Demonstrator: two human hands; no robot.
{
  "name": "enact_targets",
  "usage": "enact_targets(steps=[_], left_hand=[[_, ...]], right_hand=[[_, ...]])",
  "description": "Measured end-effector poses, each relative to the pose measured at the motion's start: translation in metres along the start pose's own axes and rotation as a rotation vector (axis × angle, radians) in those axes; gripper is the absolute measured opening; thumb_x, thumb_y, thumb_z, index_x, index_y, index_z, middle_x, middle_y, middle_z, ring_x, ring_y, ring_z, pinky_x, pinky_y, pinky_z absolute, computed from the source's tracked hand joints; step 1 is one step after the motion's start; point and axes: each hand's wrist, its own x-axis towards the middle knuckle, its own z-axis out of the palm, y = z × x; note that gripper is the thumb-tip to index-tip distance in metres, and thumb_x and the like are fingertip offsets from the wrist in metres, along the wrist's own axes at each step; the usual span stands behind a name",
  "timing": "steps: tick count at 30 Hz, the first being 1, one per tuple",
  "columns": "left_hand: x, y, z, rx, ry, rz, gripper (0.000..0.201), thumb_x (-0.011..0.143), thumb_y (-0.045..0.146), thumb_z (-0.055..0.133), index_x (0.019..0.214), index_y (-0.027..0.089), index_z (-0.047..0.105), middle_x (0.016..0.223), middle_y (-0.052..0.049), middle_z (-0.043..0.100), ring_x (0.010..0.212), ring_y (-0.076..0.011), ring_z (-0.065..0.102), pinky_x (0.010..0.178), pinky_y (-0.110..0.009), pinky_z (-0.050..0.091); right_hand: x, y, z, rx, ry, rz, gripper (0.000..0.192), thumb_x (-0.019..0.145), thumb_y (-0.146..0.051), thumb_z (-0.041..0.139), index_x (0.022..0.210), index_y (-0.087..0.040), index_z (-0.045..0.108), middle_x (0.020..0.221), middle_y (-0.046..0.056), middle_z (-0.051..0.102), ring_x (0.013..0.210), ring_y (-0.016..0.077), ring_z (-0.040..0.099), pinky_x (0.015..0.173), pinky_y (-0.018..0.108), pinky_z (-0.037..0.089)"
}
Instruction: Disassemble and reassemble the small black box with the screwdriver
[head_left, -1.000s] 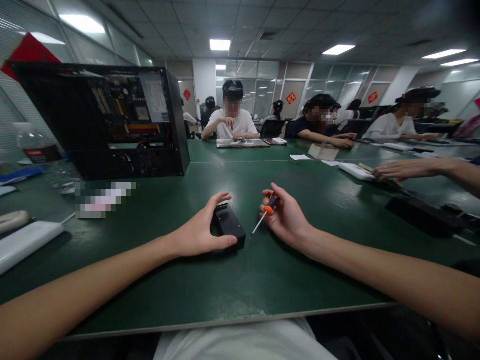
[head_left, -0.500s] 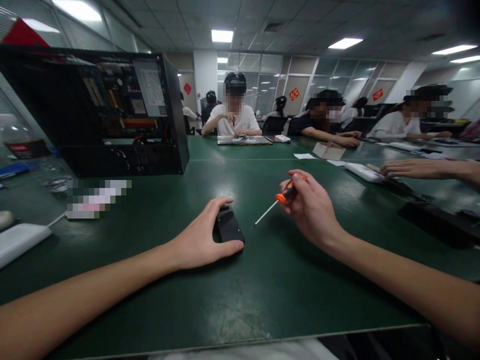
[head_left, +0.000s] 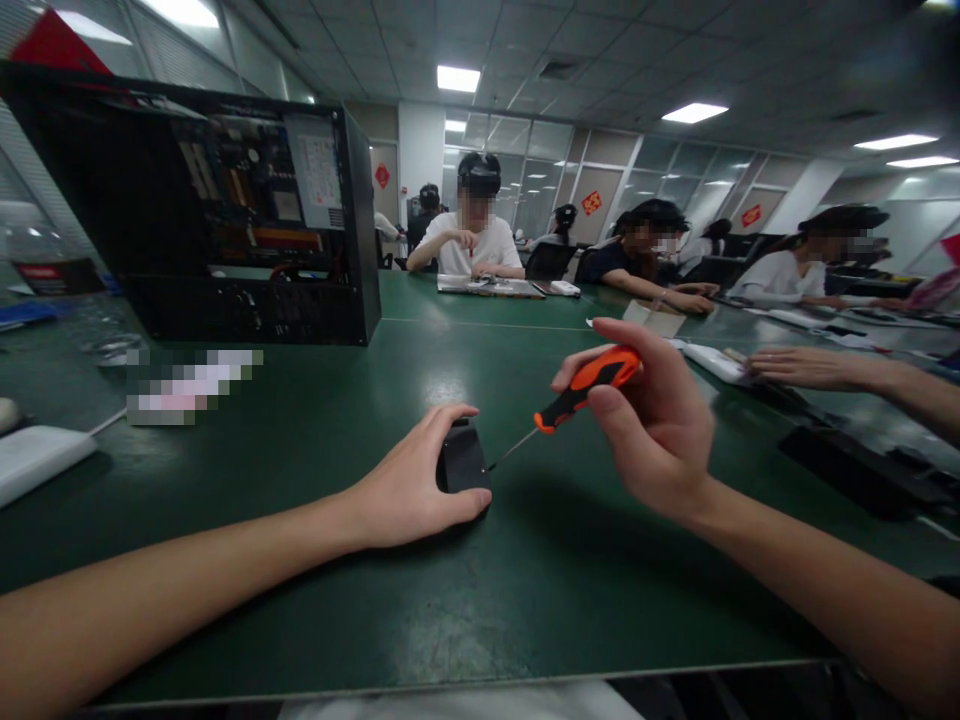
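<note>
The left hand (head_left: 409,490) is clamped around a small black box (head_left: 461,462) on the green surface (head_left: 525,590). Just right of it, the right hand (head_left: 660,420) grips an orange-handled screwdriver (head_left: 581,392), its tip seemingly touching the box.

Left hand (head_left: 409,485) clamps the small black box (head_left: 462,462) on the green table (head_left: 480,590); right hand (head_left: 656,425), just beside, angles an orange-handled screwdriver (head_left: 577,395) tip-down at it.

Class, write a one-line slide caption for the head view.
Left hand grips small black box on green table; right hand aims orange-handled screwdriver at it.
</note>
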Motion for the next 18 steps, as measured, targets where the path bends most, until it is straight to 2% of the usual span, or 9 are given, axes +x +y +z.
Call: enact_targets(steps=[5,8,9,10,12,14,15,16,18], left_hand=[[0.004,0.004,-0.001,0.04,-0.009,-0.035,0.082,0.075,0.043,0.078,0.146,0.018,0.046,0.152,-0.015,0.05,0.138,-0.0369,0.049,0.118,-0.052,0.039],[0.004,0.004,-0.003,0.066,-0.004,-0.034,0.078,0.075,0.044,0.079,0.143,0.019,0.05,0.15,-0.013,0.051,0.136,-0.0355,0.051,0.116,-0.049,0.042],[0.005,0.004,-0.003,0.075,-0.008,-0.034,0.078,0.074,0.046,0.079,0.142,0.019,0.051,0.149,-0.013,0.052,0.135,-0.0357,0.051,0.115,-0.049,0.043],[0.005,0.003,-0.004,0.086,-0.013,-0.037,0.079,0.074,0.048,0.079,0.142,0.019,0.051,0.148,-0.013,0.053,0.134,-0.0363,0.052,0.114,-0.05,0.044],[0.006,0.001,-0.005,0.11,-0.026,-0.05,0.083,0.073,0.052,0.079,0.143,0.019,0.051,0.146,-0.013,0.055,0.132,-0.0376,0.054,0.112,-0.051,0.045],[0.007,0.0,-0.007,0.124,-0.042,-0.066,0.086,0.072,0.055,0.08,0.144,0.019,0.05,0.145,-0.014,0.057,0.13,-0.0381,0.055,0.111,-0.052,0.046],[0.008,-0.001,-0.008,0.122,-0.051,-0.074,0.087,0.072,0.055,0.08,0.145,0.019,0.05,0.145,-0.014,0.057,0.13,-0.0381,0.055,0.111,-0.052,0.046],[0.009,-0.001,-0.009,0.115,-0.059,-0.083,0.088,0.072,0.056,0.08,0.145,0.019,0.05,0.146,-0.014,0.056,0.131,-0.038,0.055,0.111,-0.052,0.045],[0.011,0.0,-0.012,0.095,-0.066,-0.109,0.091,0.07,0.058,0.082,0.145,0.017,0.05,0.148,-0.015,0.054,0.133,-0.0386,0.054,0.113,-0.052,0.044]], right_hand=[[0.028,-0.023,0.007,-0.089,-0.191,-0.08,0.041,0.098,-0.046,0.056,0.135,-0.029,0.054,0.098,0.006,0.068,0.087,0.0226,0.069,0.07,0.037,0.061],[0.056,-0.034,0.01,-0.128,-0.238,-0.121,0.034,0.099,-0.047,0.055,0.126,-0.027,0.059,0.094,0.004,0.067,0.081,0.0189,0.067,0.064,0.032,0.057],[0.066,-0.039,0.009,-0.156,-0.294,-0.126,0.03,0.098,-0.046,0.057,0.12,-0.026,0.062,0.093,0.004,0.067,0.079,0.0176,0.067,0.062,0.03,0.056],[0.075,-0.044,0.007,-0.194,-0.387,-0.13,0.027,0.096,-0.044,0.061,0.113,-0.024,0.064,0.092,0.003,0.067,0.077,0.0164,0.066,0.061,0.028,0.055],[0.093,-0.055,-0.001,-0.294,-0.652,-0.128,0.022,0.091,-0.041,0.068,0.101,-0.021,0.067,0.089,0.003,0.068,0.074,0.0146,0.064,0.059,0.026,0.052],[0.108,-0.066,-0.013,-0.388,-0.923,-0.126,0.018,0.09,-0.037,0.071,0.097,-0.02,0.07,0.088,0.003,0.071,0.073,0.0136,0.064,0.058,0.024,0.051],[0.114,-0.071,-0.019,-0.426,-1.013,-0.131,0.016,0.09,-0.036,0.07,0.097,-0.021,0.072,0.088,0.003,0.072,0.073,0.0132,0.065,0.057,0.023,0.05],[0.118,-0.075,-0.025,-0.458,-1.064,-0.142,0.016,0.091,-0.035,0.069,0.098,-0.022,0.074,0.088,0.002,0.073,0.073,0.0128,0.066,0.056,0.023,0.05],[0.125,-0.082,-0.036,-0.511,-1.081,-0.169,0.021,0.093,-0.04,0.066,0.104,-0.026,0.076,0.091,-0.001,0.075,0.075,0.0121,0.069,0.056,0.021,0.051]])
